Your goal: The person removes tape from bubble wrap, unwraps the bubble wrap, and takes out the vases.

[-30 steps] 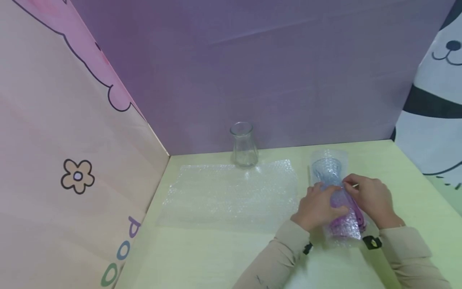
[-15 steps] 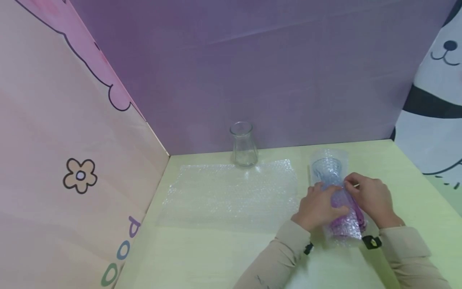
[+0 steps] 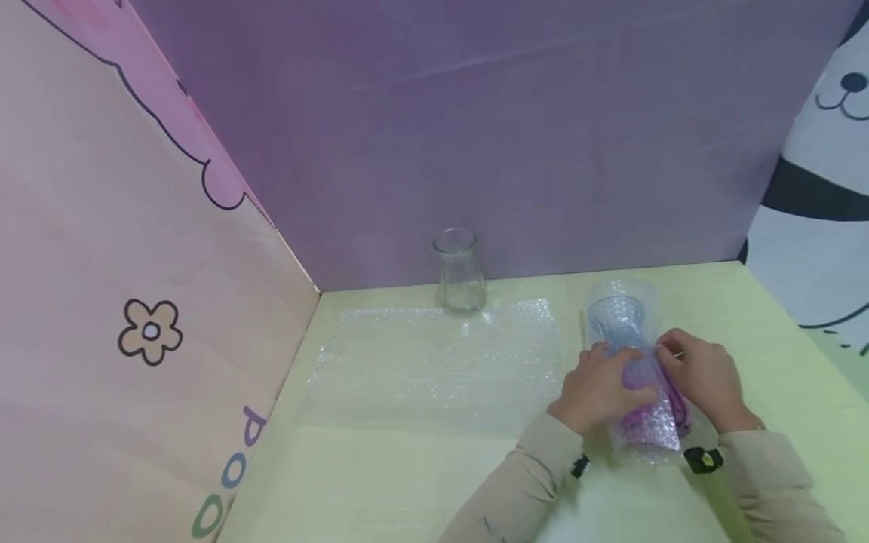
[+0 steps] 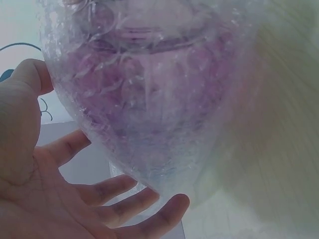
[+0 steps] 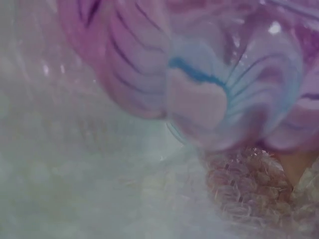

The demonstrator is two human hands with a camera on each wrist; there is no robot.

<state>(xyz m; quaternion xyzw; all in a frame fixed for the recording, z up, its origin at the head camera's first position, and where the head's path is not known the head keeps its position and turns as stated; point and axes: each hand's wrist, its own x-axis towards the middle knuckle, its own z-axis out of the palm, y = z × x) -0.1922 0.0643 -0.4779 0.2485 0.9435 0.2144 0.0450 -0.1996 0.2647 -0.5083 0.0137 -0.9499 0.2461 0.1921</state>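
Note:
At the right of the table lies a ribbed glass vase point(image 3: 641, 369), bluish at the mouth and purple toward the base, loosely wrapped in bubble wrap point(image 3: 652, 434). My left hand point(image 3: 599, 388) grips its left side, the thumb and fingers spread around it. In the left wrist view the fingertips point(image 4: 177, 204) touch the edge of the wrap. My right hand point(image 3: 702, 375) pinches the wrap's edge along the vase's right side. Close up in the right wrist view, the fluted purple and blue base point(image 5: 199, 94) shows; the right hand's fingertips are hidden there.
A second bubble wrap sheet point(image 3: 434, 369) lies flat left of the hands. Behind it a clear glass vase point(image 3: 462, 275) stands upright near the purple back wall point(image 3: 529, 136). A patterned panel point(image 3: 136, 249) borders the table on the left.
My right hand has shifted slightly to the right with the pinched edge of the bubble wrap. The left hand keeps its place on the vase.

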